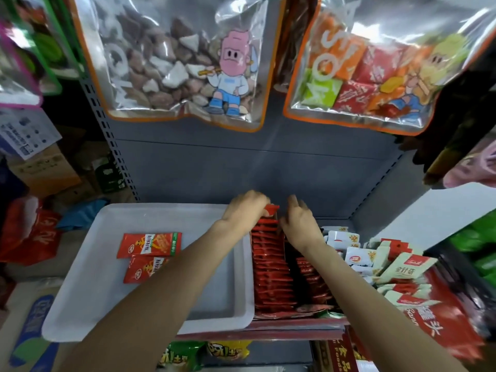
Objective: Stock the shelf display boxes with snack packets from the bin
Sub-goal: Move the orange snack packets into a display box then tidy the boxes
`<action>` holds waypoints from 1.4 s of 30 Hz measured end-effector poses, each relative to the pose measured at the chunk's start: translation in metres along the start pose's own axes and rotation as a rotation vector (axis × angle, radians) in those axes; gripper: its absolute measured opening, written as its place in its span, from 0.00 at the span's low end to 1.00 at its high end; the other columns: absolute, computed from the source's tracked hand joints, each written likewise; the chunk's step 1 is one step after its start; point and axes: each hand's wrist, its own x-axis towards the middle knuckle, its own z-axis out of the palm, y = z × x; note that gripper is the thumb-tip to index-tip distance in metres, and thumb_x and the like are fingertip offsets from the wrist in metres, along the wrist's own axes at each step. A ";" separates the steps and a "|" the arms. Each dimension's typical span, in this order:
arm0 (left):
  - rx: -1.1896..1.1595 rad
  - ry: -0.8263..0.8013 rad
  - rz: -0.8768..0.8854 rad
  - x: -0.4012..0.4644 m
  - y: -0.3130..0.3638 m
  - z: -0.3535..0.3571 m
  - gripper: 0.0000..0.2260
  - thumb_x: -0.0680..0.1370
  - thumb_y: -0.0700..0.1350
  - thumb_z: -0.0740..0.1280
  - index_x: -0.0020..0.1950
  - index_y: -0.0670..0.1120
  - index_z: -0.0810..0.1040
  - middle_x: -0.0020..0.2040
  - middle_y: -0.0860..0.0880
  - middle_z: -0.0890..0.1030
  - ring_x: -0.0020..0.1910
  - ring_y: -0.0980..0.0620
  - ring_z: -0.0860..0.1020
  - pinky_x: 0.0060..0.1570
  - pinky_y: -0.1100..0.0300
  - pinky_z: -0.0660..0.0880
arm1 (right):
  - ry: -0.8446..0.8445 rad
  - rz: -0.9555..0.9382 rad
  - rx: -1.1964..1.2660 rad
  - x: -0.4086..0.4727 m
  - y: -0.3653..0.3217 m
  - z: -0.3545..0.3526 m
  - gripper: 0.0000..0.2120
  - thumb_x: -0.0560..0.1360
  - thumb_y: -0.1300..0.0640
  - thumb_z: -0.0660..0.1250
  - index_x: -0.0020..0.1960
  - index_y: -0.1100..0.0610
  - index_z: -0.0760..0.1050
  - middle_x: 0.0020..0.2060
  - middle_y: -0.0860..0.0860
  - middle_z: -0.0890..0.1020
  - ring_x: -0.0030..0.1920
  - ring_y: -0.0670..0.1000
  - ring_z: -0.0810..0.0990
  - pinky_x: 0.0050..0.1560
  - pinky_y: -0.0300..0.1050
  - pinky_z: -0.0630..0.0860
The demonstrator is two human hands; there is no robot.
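The left hand (245,208) reaches over the far right corner of the white bin (80,304) and pinches a red packet (271,210) in curled fingers, holding it just above the back end of the display box (271,315). The packet pokes out to the right of the fingers, between the two hands. The right hand (299,224) sits just right of it, fingers fairly straight and pointing down into the back of the same box, touching the tops of the packets there; it grips nothing that can be seen. The box holds a row (271,267) of red packets standing on edge, running from the hands toward the shelf front, with a shorter row (311,280) beside it on the right. Two packets (149,244) lie flat in the bin, well left of the hands, one partly under the left forearm. White and cream packets (375,261) fill the next box to the right. Two big clear snack bags (177,63) hang above the shelf
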 end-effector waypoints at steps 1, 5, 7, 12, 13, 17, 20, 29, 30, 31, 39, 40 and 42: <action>0.042 -0.031 0.011 0.003 0.004 0.000 0.08 0.78 0.44 0.65 0.41 0.42 0.74 0.40 0.46 0.75 0.44 0.43 0.78 0.37 0.57 0.66 | -0.031 -0.023 0.006 0.001 0.001 0.000 0.13 0.78 0.64 0.58 0.62 0.64 0.66 0.56 0.62 0.73 0.55 0.62 0.75 0.46 0.47 0.70; -0.034 -0.107 -0.038 0.013 0.002 0.011 0.05 0.76 0.42 0.69 0.50 0.42 0.79 0.40 0.49 0.74 0.47 0.45 0.79 0.42 0.56 0.71 | -0.111 -0.089 0.009 0.006 0.004 0.003 0.14 0.78 0.65 0.57 0.62 0.62 0.71 0.56 0.59 0.77 0.55 0.59 0.77 0.46 0.42 0.69; -0.248 -0.159 -0.092 0.012 -0.009 0.017 0.12 0.74 0.44 0.71 0.56 0.43 0.80 0.48 0.47 0.80 0.50 0.47 0.79 0.50 0.55 0.75 | -0.134 -0.075 0.006 0.007 0.004 0.005 0.14 0.79 0.63 0.57 0.64 0.60 0.71 0.56 0.59 0.79 0.54 0.59 0.78 0.47 0.43 0.72; -0.503 0.036 -0.144 -0.017 -0.047 0.013 0.16 0.72 0.43 0.74 0.59 0.42 0.79 0.55 0.47 0.82 0.55 0.51 0.78 0.54 0.65 0.71 | 0.030 -0.171 0.066 0.002 -0.011 0.009 0.16 0.76 0.66 0.59 0.63 0.60 0.73 0.59 0.57 0.75 0.57 0.57 0.76 0.54 0.49 0.75; -0.502 0.086 -0.174 -0.025 -0.060 0.013 0.15 0.72 0.42 0.73 0.58 0.41 0.80 0.55 0.46 0.82 0.55 0.50 0.78 0.54 0.64 0.70 | 0.066 -0.218 0.105 0.000 -0.019 0.011 0.16 0.76 0.66 0.59 0.63 0.60 0.73 0.59 0.57 0.75 0.57 0.56 0.76 0.55 0.46 0.74; -0.465 0.153 -0.359 -0.069 -0.110 0.013 0.11 0.74 0.37 0.69 0.56 0.39 0.80 0.55 0.43 0.81 0.55 0.47 0.79 0.54 0.67 0.69 | -0.020 -0.349 0.123 -0.004 -0.059 0.034 0.16 0.77 0.64 0.58 0.63 0.57 0.72 0.62 0.54 0.73 0.56 0.54 0.77 0.56 0.41 0.72; -0.419 0.131 -0.525 -0.101 -0.151 0.018 0.11 0.77 0.36 0.65 0.59 0.36 0.78 0.58 0.39 0.80 0.57 0.43 0.78 0.60 0.56 0.71 | -0.128 -0.388 0.028 -0.005 -0.083 0.065 0.20 0.76 0.65 0.57 0.68 0.57 0.69 0.66 0.53 0.70 0.64 0.53 0.71 0.62 0.44 0.69; -0.356 -0.119 -0.823 -0.159 -0.214 0.039 0.20 0.78 0.43 0.66 0.67 0.37 0.70 0.63 0.37 0.75 0.61 0.39 0.74 0.60 0.52 0.69 | -0.590 -0.141 0.072 -0.023 -0.129 0.181 0.22 0.75 0.52 0.60 0.68 0.57 0.69 0.63 0.58 0.73 0.64 0.58 0.72 0.66 0.47 0.68; -0.397 -0.121 -0.845 -0.161 -0.219 0.042 0.21 0.77 0.44 0.67 0.67 0.38 0.71 0.63 0.37 0.75 0.61 0.38 0.74 0.61 0.50 0.70 | -0.618 -0.114 0.076 -0.026 -0.129 0.190 0.23 0.75 0.50 0.61 0.68 0.56 0.69 0.64 0.57 0.72 0.65 0.57 0.72 0.66 0.46 0.69; -0.438 -0.118 -0.867 -0.163 -0.224 0.046 0.22 0.75 0.45 0.69 0.67 0.40 0.71 0.62 0.39 0.76 0.61 0.40 0.75 0.61 0.49 0.71 | -0.635 -0.090 0.075 -0.030 -0.130 0.195 0.23 0.75 0.51 0.63 0.69 0.55 0.68 0.65 0.56 0.71 0.66 0.57 0.71 0.66 0.46 0.68; -0.547 -0.018 -0.774 -0.164 -0.229 0.027 0.10 0.74 0.43 0.71 0.53 0.38 0.80 0.51 0.41 0.82 0.51 0.44 0.79 0.46 0.60 0.71 | -0.479 -0.076 0.145 -0.035 -0.128 0.181 0.21 0.74 0.62 0.63 0.66 0.55 0.72 0.61 0.58 0.76 0.60 0.56 0.76 0.61 0.41 0.69; -0.551 0.042 -0.732 -0.161 -0.224 0.021 0.09 0.75 0.42 0.69 0.53 0.39 0.79 0.51 0.41 0.82 0.51 0.43 0.79 0.47 0.59 0.72 | -0.416 -0.108 0.125 -0.035 -0.126 0.173 0.20 0.74 0.63 0.63 0.66 0.55 0.72 0.62 0.57 0.75 0.62 0.56 0.74 0.62 0.40 0.67; -0.600 0.163 -0.663 -0.151 -0.211 0.007 0.07 0.76 0.40 0.68 0.52 0.39 0.78 0.49 0.42 0.81 0.50 0.43 0.80 0.47 0.55 0.77 | -0.307 -0.201 0.067 -0.035 -0.121 0.154 0.21 0.75 0.66 0.60 0.68 0.58 0.69 0.66 0.55 0.70 0.67 0.53 0.69 0.65 0.36 0.62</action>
